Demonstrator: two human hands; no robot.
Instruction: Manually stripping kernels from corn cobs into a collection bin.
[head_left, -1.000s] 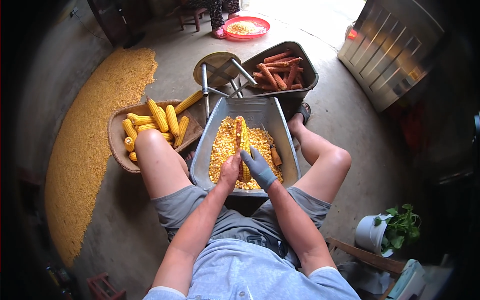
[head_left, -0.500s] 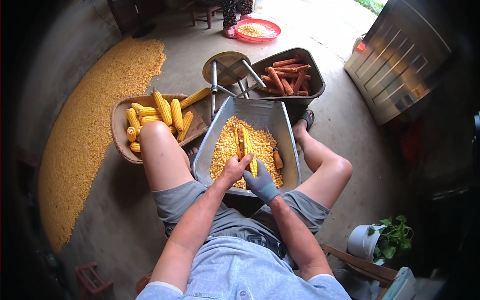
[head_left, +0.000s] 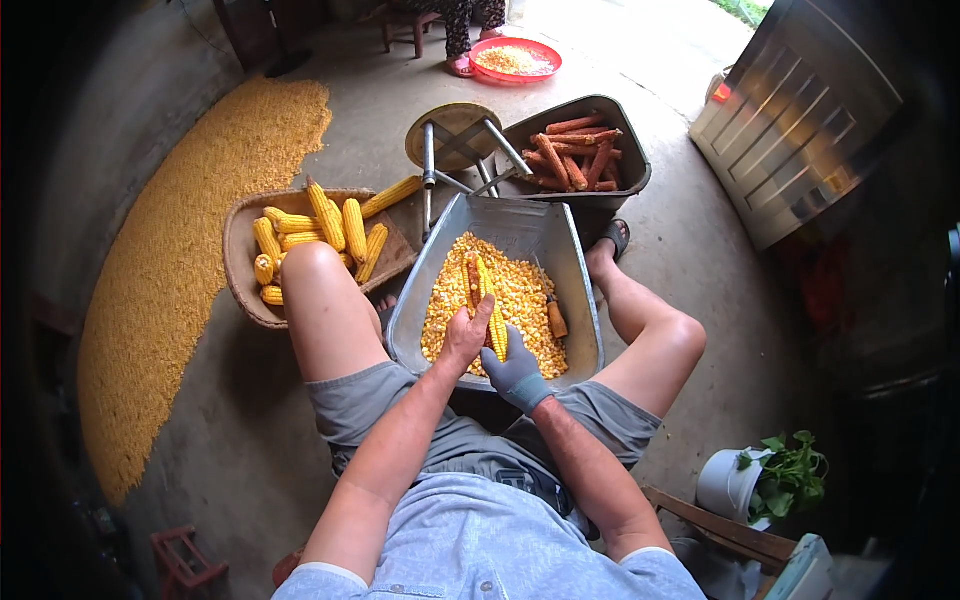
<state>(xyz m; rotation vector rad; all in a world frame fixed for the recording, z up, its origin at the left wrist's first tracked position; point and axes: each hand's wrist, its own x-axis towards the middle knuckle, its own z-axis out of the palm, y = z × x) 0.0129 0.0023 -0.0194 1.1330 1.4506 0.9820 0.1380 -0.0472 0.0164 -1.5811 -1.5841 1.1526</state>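
My left hand (head_left: 466,336), bare, and my right hand (head_left: 516,370), in a grey glove, are both closed on a partly shelled ear of corn (head_left: 489,285). Yellow kernels cover much of it, and a reddish-brown bare strip shows along its left side. The ear points away from me, its near end partly hidden by my fingers. Beneath it, loose yellow kernels (head_left: 448,300) lie in a grey metal tub (head_left: 583,290) between my legs. A short brownish-orange piece (head_left: 557,320) rests at the tub's right side, its kind unclear.
Whole ears fill a wicker basket (head_left: 237,262) at left. Beyond the tub are an overturned stool (head_left: 452,135) and a dark bin (head_left: 640,170) of bare red cobs. Kernels (head_left: 190,230) spread along the left wall. A person's feet (head_left: 460,65) are beside a red tray (head_left: 545,75).
Both hands and the ear have shifted slightly left. The ear has turned a little, and its bare strip now shows more to the left. The surrounding containers have stayed in place.
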